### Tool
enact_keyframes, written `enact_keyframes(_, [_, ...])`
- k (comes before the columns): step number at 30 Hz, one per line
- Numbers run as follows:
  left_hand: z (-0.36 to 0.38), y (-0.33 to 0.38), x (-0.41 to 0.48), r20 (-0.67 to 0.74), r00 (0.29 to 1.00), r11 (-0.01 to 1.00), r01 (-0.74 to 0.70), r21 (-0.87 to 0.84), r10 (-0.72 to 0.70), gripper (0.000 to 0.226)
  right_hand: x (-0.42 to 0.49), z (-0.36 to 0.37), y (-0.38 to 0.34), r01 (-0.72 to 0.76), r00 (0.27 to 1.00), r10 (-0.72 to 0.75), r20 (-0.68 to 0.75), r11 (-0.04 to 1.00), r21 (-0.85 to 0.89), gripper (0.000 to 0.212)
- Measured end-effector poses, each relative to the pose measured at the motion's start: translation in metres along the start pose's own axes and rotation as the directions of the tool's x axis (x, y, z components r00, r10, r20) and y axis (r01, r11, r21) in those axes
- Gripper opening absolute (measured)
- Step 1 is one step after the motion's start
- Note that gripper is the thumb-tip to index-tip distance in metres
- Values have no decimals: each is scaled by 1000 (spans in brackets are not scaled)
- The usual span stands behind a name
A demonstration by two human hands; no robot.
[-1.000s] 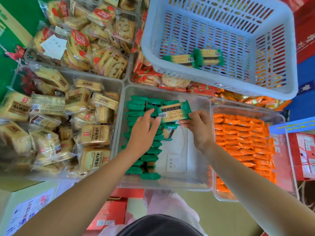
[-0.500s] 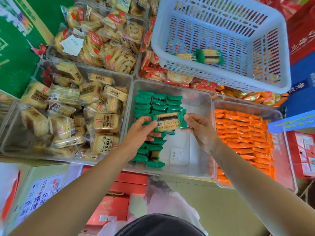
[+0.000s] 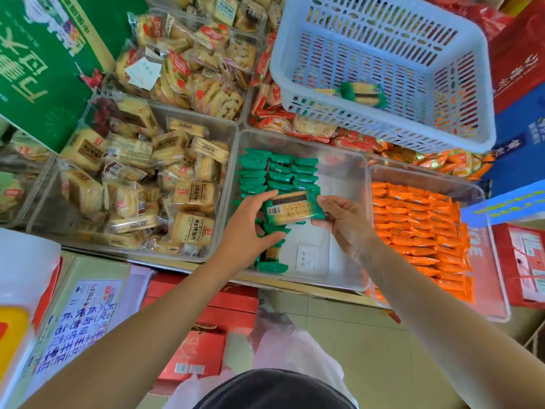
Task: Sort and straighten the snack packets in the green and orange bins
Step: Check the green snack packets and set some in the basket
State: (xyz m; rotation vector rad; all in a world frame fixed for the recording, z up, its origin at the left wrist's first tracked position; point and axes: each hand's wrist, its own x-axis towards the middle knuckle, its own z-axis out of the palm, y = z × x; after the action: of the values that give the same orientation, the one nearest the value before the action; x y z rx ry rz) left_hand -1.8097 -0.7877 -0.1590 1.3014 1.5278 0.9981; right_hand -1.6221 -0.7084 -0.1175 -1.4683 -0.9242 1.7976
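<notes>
A green cracker packet [image 3: 290,208] is held flat between both hands above the clear bin of green packets [image 3: 348,160]. My left hand [image 3: 250,228] grips its left end and my right hand [image 3: 343,219] pinches its right end. Rows of green packets [image 3: 277,172] stand on edge along the bin's left side; the right part of its floor is bare, with a white label [image 3: 312,255]. The clear bin to the right [image 3: 489,261] holds tidy rows of orange packets [image 3: 418,225].
A white slotted basket [image 3: 383,122] with a few green packets [image 3: 364,94] rests on the back bins. Bins of yellow biscuit packs [image 3: 141,184] lie to the left. Red cartons [image 3: 200,349] and a cardboard box [image 3: 76,314] stand below the bins on the floor.
The green packet came toward me, from the back of the green bin to above its middle. My left hand left the standing rows and took the packet's left end.
</notes>
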Motion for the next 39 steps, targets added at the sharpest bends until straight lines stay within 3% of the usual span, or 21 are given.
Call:
enact_keyframes(3, [0, 5, -4, -45, 999, 998, -27, 58, 29, 52, -2, -3, -1, 6, 999, -8, 50, 999, 48, 20])
enact_keyframes(5, [-1, 9, -6, 23, 999, 999, 48, -3, -48, 41, -3, -8, -2, 27, 993, -29, 117, 999, 23, 26])
enact_keyframes(8, [-2, 16, -6, 114, 969, 949, 239, -208, -219, 49, -8, -9, -1, 64, 976, -67, 206, 998, 23, 30])
enact_keyframes(12, [-3, 22, -7, 211, 937, 913, 328, -242, -280, 47, -16, -5, 0, 191, 970, -185, 158, 981, -23, 21])
enact_keyframes(20, [0, 28, -6, -76, 923, 874, 329, -357, -378, 28, -17, -6, 1, 147, 988, -142, 55, 984, -104, 14])
enact_keyframes(26, [0, 29, -4, -41, 943, 870, 286, -400, -329, 29, -13, -10, 4, 146, 989, -145, 31, 989, -31, 12])
enact_keyframes(31, [4, 21, 2, -145, 967, 958, 173, -229, -209, 35, -5, -13, 3, 22, 1000, -22, 6, 997, 67, 2])
enact_keyframes(34, [4, 21, 5, -187, 980, 998, 63, -12, -64, 41, 1, -10, -3, -124, 992, 121, 27, 976, 181, 19])
enact_keyframes(37, [4, 21, 7, -126, 979, 951, -119, 285, 160, 44, 8, -8, -9, -177, 984, 171, 46, 959, 219, 29])
enact_keyframes(39, [5, 17, 11, -74, 952, 881, -244, 404, 297, 38, 15, -8, -12, -175, 984, 168, 54, 963, 203, 22])
